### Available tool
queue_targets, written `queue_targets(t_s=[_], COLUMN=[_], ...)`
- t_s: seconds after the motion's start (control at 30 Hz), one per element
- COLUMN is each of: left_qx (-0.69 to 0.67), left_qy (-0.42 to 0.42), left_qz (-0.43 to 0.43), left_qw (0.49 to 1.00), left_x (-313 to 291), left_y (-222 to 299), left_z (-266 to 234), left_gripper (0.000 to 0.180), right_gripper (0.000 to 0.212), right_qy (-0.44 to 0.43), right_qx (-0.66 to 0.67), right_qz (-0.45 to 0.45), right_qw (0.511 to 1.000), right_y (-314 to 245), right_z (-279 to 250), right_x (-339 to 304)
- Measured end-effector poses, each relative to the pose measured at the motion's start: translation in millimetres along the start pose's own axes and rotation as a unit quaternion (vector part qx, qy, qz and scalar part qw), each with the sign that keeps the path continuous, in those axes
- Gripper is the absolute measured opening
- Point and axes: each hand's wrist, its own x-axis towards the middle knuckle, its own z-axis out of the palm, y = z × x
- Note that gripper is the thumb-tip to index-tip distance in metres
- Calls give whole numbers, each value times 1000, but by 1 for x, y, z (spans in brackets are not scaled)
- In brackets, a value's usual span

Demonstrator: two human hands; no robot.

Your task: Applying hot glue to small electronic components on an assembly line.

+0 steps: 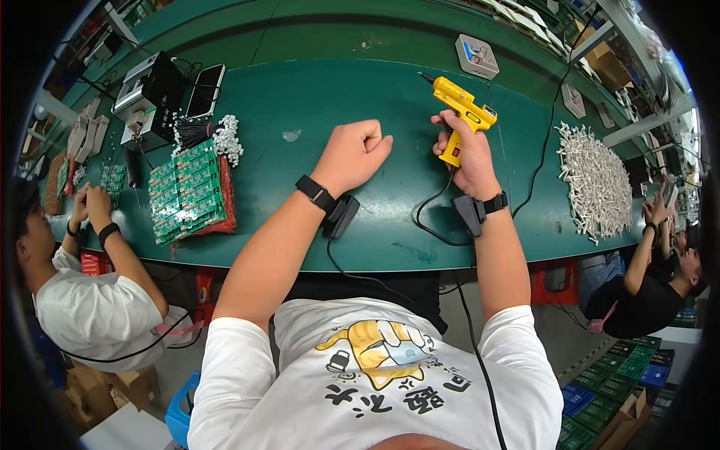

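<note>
In my right hand (471, 154) is a yellow hot glue gun (459, 101), gripped by its handle. Its dark nozzle points to the far left, and a black cord runs from the bottom of the handle. My left hand (355, 154) is a closed fist just above the green table (300, 97), apart from the glue gun, and nothing shows sticking out of it. Each wrist wears a black band with a small dark device. Nearest my left arm is a stack of green circuit boards (187, 191) on red wrap.
To the right lies a big pile of small white parts (592, 184). Behind the boards are white pieces (226, 140), a phone (205, 90) and a black-and-silver box (150, 97). A white box (477, 56) stands at the back. Co-workers sit at both sides; cords cross the table.
</note>
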Motion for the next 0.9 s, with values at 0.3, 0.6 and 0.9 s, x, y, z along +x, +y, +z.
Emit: queue_targets(t_s=[0.3,0.6,0.9], left_qx=[25,37,56], left_qy=[3,42,32], left_qz=[41,74,65], left_qw=[999,996,996], left_x=[-4,0,0], left_y=[5,0,-2], left_z=[-6,-3,2], left_gripper=[39,33,35], right_gripper=[26,26,29], right_qy=[74,114,60], right_qx=[-31,-21,-42], right_qz=[-17,34,79], right_qw=[997,993,994], right_y=[5,-2,0], right_z=[3,-3,-21], right_x=[10,10,15])
